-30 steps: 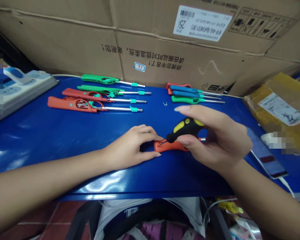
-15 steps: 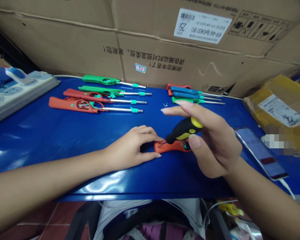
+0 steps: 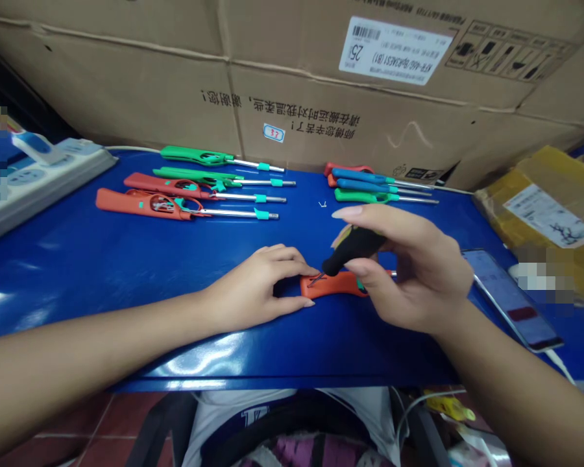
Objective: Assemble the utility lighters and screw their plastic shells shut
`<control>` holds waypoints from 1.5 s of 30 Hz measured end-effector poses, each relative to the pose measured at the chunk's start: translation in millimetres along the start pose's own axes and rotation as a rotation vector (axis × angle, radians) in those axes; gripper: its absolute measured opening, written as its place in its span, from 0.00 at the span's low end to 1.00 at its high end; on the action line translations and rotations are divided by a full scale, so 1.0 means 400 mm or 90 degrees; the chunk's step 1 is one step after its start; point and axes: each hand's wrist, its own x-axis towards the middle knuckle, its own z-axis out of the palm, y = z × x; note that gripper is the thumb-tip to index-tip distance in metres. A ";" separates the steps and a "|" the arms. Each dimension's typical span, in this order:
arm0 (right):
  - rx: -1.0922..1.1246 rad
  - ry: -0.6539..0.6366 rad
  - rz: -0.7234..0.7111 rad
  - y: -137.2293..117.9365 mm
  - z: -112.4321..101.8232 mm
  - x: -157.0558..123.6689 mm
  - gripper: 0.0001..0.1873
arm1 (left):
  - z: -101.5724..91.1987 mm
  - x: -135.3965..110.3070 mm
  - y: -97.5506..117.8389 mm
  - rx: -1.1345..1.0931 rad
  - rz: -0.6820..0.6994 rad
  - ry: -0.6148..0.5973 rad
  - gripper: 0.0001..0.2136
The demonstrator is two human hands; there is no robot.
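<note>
An orange long-nosed lighter (image 3: 333, 283) lies on the blue table (image 3: 102, 272) in front of me. My left hand (image 3: 260, 285) rests on the table with curled fingers pinching the lighter's left end. My right hand (image 3: 409, 272) is closed around a black and yellow screwdriver (image 3: 350, 246), whose tip touches the lighter's left part. The lighter's metal nose is mostly hidden behind my right hand.
Several opened orange and green lighters (image 3: 185, 191) lie at the back left, and three closed ones (image 3: 370, 185) at the back middle. A tiny metal part (image 3: 322, 204) lies between them. Cardboard boxes (image 3: 292, 78) wall the back. A power strip (image 3: 34, 175) is left, a phone (image 3: 511, 298) right.
My right hand has turned the screwdriver between its fingers, with the yellow grip now rolled mostly out of sight. The left hand and the lighter have stayed put.
</note>
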 end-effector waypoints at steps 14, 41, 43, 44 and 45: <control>-0.029 0.018 -0.061 -0.007 -0.012 0.016 0.18 | 0.001 0.002 -0.004 -0.007 0.004 -0.004 0.12; 0.156 -0.062 0.120 -0.017 -0.014 0.010 0.20 | 0.001 0.003 -0.001 -0.008 0.006 0.006 0.14; 0.149 0.007 0.094 -0.013 -0.007 0.011 0.15 | 0.000 0.003 0.001 -0.012 0.003 0.003 0.14; 0.117 0.039 0.069 -0.010 -0.004 0.012 0.15 | -0.001 0.003 0.001 -0.013 0.000 -0.002 0.13; 0.082 0.056 0.044 -0.008 -0.003 0.014 0.15 | -0.001 0.003 0.001 -0.014 -0.003 -0.005 0.13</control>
